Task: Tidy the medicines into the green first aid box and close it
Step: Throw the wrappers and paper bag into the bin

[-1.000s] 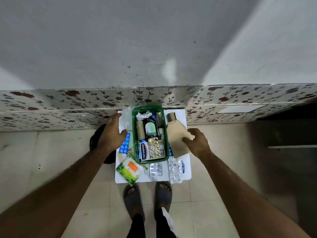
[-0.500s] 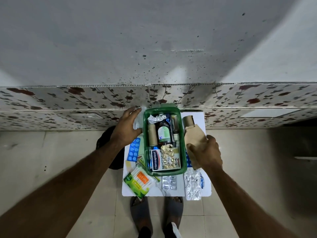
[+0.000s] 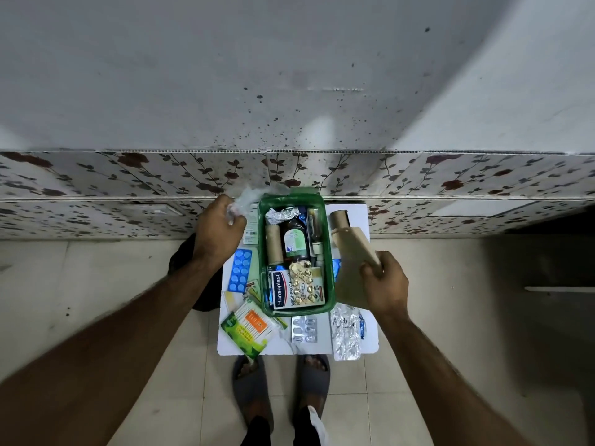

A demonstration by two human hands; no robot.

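The open green first aid box (image 3: 330, 252) stands on a small white table (image 3: 372, 344). Inside it lie a bottle, bandage rolls, a Hansaplast carton (image 3: 281, 289) and a gold pill strip. My left hand (image 3: 217, 235), left of the box's far end, grips a crumpled clear plastic wrapper (image 3: 249, 196). To the right of the box my right hand (image 3: 384, 281) holds a tan bandage strip (image 3: 351, 246), partly unrolled from its roll (image 3: 338, 217). Around the box lie a blue blister pack (image 3: 240, 268), a green-orange packet (image 3: 249, 328) and silver blister strips (image 3: 346, 333).
A floral-patterned wall base (image 3: 450, 185) runs just behind the table. A dark object (image 3: 180, 262) sits on the tiled floor to the left. My feet in grey sandals (image 3: 251, 384) stand at the table's near edge.
My left hand has moved to the box's far left corner and closed on the plastic wrapper. My right hand has closed on the tan bandage and lifted its near end.
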